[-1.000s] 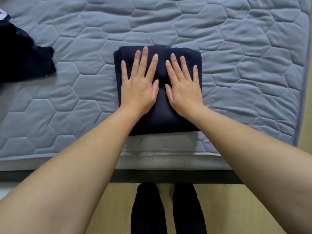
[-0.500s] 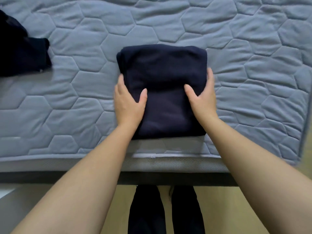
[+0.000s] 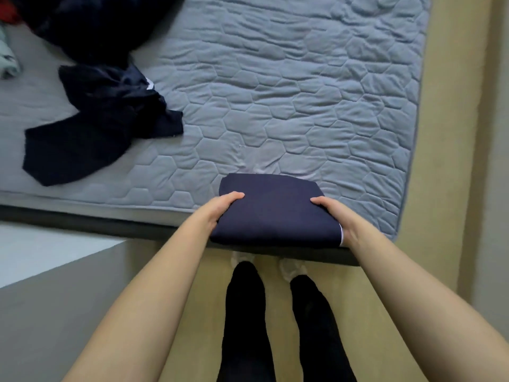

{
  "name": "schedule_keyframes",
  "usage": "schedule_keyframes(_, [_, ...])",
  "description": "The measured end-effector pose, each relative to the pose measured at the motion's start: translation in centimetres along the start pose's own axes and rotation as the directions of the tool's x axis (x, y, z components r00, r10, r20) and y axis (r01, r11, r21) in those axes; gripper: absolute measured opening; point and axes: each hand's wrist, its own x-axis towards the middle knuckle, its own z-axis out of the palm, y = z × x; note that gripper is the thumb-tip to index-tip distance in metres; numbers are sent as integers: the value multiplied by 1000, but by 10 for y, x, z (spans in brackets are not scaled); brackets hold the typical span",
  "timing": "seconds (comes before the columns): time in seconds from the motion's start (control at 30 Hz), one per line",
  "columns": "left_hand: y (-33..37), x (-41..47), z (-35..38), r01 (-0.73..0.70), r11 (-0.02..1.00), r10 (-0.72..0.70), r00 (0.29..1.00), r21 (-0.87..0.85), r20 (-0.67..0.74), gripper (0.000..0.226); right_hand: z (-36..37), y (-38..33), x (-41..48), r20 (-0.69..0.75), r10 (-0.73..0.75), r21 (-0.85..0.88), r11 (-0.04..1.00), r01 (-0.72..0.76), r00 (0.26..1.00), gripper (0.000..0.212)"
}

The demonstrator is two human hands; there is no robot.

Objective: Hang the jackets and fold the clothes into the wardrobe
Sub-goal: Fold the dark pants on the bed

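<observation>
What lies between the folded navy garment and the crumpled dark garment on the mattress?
Only bare quilted mattress separates the folded navy garment from the crumpled dark garment, in the head view.

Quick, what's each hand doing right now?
Left hand: grips the folded navy garment at its left edge.
Right hand: grips its right edge.

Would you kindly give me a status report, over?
Left hand, right hand grip folded navy garment at mattress edge. Loose dark clothes far left. Nothing blocking.
</observation>
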Motion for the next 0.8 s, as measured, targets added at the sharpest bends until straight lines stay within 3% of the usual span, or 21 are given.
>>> schedule_keyframes(0.2, [-41, -167, -11, -242, 948, 202, 960, -209, -193, 38, 27, 10, -132, 172, -150, -130, 976, 173, 974, 21])
schedule_keyframes(0.3, [-83, -246, -7, -408, 840, 289, 895, -359, -341, 26, 48, 11, -187, 361, -290, -270, 877, 397, 886, 32])
schedule_keyframes(0.4, [-138, -311, -6, -534, 704, 311, 825, -469, -472, 29, 81, 20, -239, 563, -301, -404, 712, 574, 769, 41])
schedule_keyframes(0.6, [-263, -430, -18, -760, 396, 272, 633, -515, -725, 29, 178, 101, -325, 837, -129, -443, 413, 796, 532, 56])
schedule_keyframes(0.8, [-452, -546, -4, -916, 152, -9, 375, -372, -927, 32, 243, 290, -411, 922, 274, -345, 271, 898, 272, 51])
